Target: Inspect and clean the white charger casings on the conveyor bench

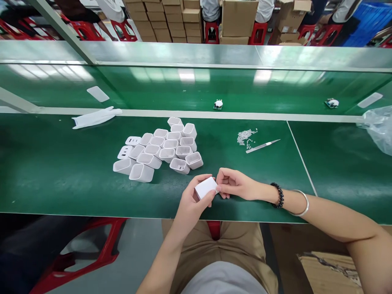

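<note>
White piece: here it is, a small white block (204, 188) up off the table (76, 192), directly between the 2 hands, pale flat face turned upward.
Left hand: this hand (194, 198) has the block gripped, thumb on the near side, fingers wrapped around the far side.
Right hand: and in from the other side comes this hand (233, 184), fingers curled, tips at the block's right end; whether they pinch anything small, I can't tell.
Block's long axis: slanting, look, from the left palm away and across toward the right fingertips; the left hand is nearer, it has the grip, while the right meets just 1 end.
White shells: a crowd of open cups (152, 150) beyond the left hand and off to its left, most with mouths up, 2 at the far left showing slotted faces.
Tiny clear pieces: a loose scatter (244, 136) beyond the right hand, slightly to its right.
Slim pointed tool: just nearer than that scatter (262, 146), lying beyond the right wrist, tip aimed away to the right.
</note>
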`<state>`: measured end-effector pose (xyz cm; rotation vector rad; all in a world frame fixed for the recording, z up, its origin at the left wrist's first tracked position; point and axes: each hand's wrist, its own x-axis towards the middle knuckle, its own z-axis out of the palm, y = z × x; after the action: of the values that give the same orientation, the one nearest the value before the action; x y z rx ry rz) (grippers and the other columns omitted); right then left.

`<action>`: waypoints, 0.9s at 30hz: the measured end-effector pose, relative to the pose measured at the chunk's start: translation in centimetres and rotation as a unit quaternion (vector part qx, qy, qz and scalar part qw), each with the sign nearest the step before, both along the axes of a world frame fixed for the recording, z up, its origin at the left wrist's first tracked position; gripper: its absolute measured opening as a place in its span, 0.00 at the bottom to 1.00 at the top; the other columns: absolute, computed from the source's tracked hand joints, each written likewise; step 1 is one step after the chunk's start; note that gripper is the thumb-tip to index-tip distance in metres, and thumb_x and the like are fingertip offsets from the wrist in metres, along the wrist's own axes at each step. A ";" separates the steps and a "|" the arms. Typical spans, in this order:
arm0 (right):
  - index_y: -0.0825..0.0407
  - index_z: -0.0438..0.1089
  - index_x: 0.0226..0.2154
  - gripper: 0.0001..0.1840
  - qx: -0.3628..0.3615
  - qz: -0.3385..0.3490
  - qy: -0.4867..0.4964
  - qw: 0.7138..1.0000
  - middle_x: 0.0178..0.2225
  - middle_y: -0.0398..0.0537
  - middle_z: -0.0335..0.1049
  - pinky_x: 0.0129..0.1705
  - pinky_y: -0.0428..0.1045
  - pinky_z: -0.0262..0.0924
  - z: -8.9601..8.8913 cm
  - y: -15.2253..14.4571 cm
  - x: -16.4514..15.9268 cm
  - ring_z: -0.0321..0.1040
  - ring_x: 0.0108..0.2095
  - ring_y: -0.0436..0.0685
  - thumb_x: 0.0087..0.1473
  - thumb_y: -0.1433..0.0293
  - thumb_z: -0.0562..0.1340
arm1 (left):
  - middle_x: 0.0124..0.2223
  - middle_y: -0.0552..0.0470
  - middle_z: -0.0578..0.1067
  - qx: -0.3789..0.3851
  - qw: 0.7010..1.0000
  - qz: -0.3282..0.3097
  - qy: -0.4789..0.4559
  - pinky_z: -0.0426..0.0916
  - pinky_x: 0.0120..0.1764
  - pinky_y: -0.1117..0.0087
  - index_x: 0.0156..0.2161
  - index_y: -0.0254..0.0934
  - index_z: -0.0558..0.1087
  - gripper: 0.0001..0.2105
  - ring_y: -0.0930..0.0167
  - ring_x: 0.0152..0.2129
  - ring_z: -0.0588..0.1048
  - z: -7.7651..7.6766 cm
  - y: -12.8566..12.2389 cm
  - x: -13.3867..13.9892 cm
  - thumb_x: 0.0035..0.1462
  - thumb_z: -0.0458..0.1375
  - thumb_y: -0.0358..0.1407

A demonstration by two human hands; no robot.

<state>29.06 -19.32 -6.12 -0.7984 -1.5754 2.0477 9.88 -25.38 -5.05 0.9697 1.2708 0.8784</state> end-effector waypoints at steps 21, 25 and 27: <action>0.53 0.62 0.31 0.22 -0.069 -0.003 0.021 0.997 0.22 0.39 0.67 0.26 0.43 0.56 0.9 -0.3 0.1 0.64 0.23 0.46 0.58 0.55 0.68 | 0.25 0.59 0.69 -0.075 0.984 0.090 -0.136 0.57 0.24 0.75 0.43 0.35 0.68 0.20 0.79 0.19 0.64 0.4 -0.7 2.1 0.47 0.67 0.40; 0.54 0.62 0.31 0.21 -0.099 0.015 0.036 0.994 0.23 0.40 0.69 0.26 0.43 0.57 0.9 -0.1 0.2 0.64 0.23 0.46 0.58 0.57 0.68 | 0.25 0.59 0.69 -0.080 0.985 0.088 -0.126 0.56 0.24 0.75 0.43 0.33 0.69 0.21 0.79 0.19 0.64 0.6 -0.9 2.1 0.47 0.67 0.42; 0.54 0.62 0.31 0.21 -0.112 0.018 0.038 0.993 0.23 0.40 0.68 0.27 0.43 0.57 0.8 0.0 0.3 0.65 0.24 0.47 0.57 0.57 0.69 | 0.25 0.59 0.69 -0.082 0.985 0.089 -0.123 0.56 0.24 0.75 0.43 0.33 0.69 0.21 0.79 0.18 0.64 0.6 -0.9 2.2 0.47 0.67 0.43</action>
<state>29.35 -19.31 -5.34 -0.7632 -1.3450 2.2820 12.04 -26.26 -4.41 0.6035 1.2081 0.9815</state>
